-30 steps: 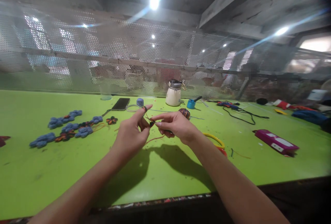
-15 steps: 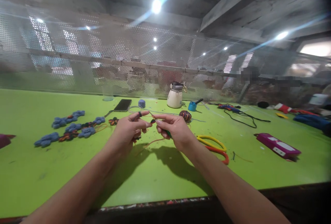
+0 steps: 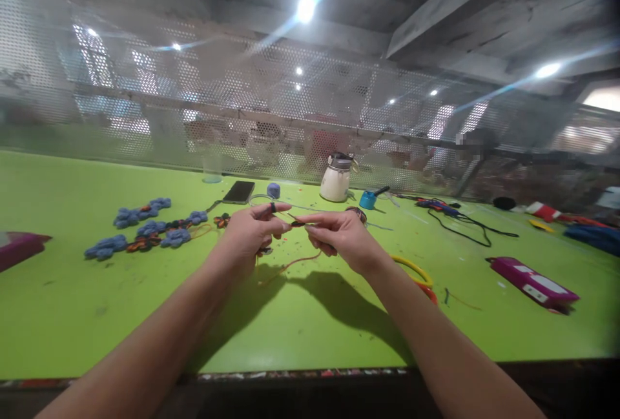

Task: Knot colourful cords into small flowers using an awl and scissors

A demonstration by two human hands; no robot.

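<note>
My left hand [image 3: 247,232] is closed, its thumb and fingers pinching a small dark crochet piece [image 3: 296,224]. Yarn passes around its raised index finger. My right hand [image 3: 346,237] meets it fingertip to fingertip, closed around a thin crochet hook [image 3: 291,215]; only the tip shows and the palm hides the rest. A loose reddish yarn tail [image 3: 303,258] hangs below the hands. Just behind my right hand, partly covered, lies a multicoloured yarn ball [image 3: 357,212]. Blue crocheted flowers [image 3: 106,247] and darker orange-and-black ones [image 3: 140,242] lie to the left.
Beyond the hands stand a white jug [image 3: 335,181], a small blue yarn ball [image 3: 274,190], a phone [image 3: 239,192] and a blue pot [image 3: 367,199]. Yellow and orange loop handles [image 3: 414,270] lie by my right forearm. Farther right are a magenta box [image 3: 533,283] and dark cords [image 3: 460,215].
The view has shifted slightly, so the table things appear farther right. My hands stay together on the crochet piece, and the green hook handle seen earlier is now hidden.
</note>
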